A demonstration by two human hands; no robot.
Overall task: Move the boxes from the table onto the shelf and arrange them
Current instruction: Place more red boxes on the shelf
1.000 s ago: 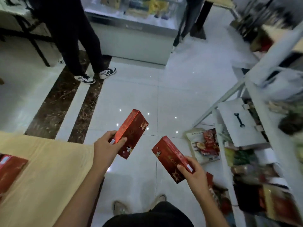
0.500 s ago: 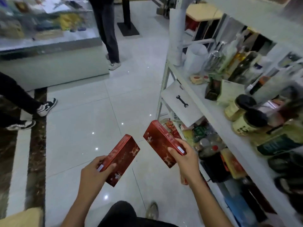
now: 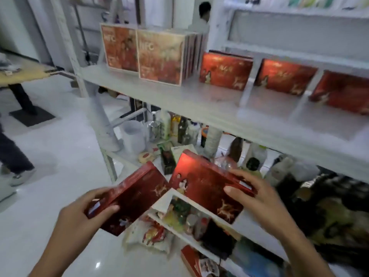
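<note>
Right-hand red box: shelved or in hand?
In hand. The right hand grips the red box by one end, tilted, lower than the upper shelf where matching boxes stand.

Glossy white tile floor (image 3: 52,164); wooden pedestal table (image 3: 24,71) far left.

Tall boxes (image 3: 159,58) stand on the shelf (image 3: 179,102), left of three low boxes (image 3: 225,71). Below in front, the left box (image 3: 135,198) is just beside the right box (image 3: 201,184).

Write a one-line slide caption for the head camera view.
Left hand grips one red box, right hand grips another red box, before a white shelf holding three matching boxes.
</note>
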